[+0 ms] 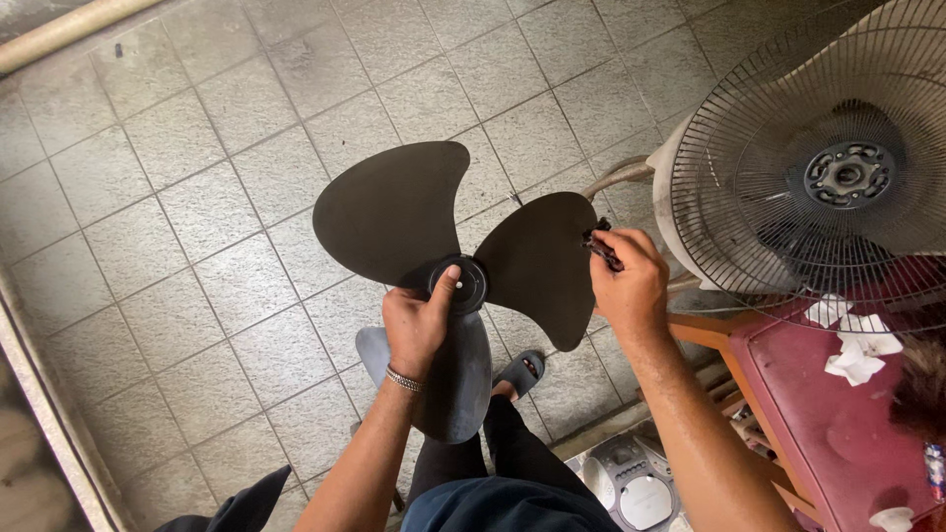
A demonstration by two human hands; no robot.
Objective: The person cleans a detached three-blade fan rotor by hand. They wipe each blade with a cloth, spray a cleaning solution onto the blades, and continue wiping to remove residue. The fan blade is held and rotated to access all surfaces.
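The left hand (419, 325) grips the hub of a dark 3-blade fan propeller (448, 266), thumb pressed on the round centre cap — the propeller is held mid-frame above the tiled floor (197, 197). At 3 o'clock of the hub, the right hand (631, 286) closes its fingers around a small dark tool (599, 244) at one blade's edge. A wire fan guard (838, 167) stands at 2 o'clock, beside a red table (828, 414).

Place: home yard or porch, likely.
Floor: grey tiled floor (197, 197), worn.
Furnishings: red tabletop (838, 424), dismantled fan's wire guard (828, 167), small washing machine (631, 483).
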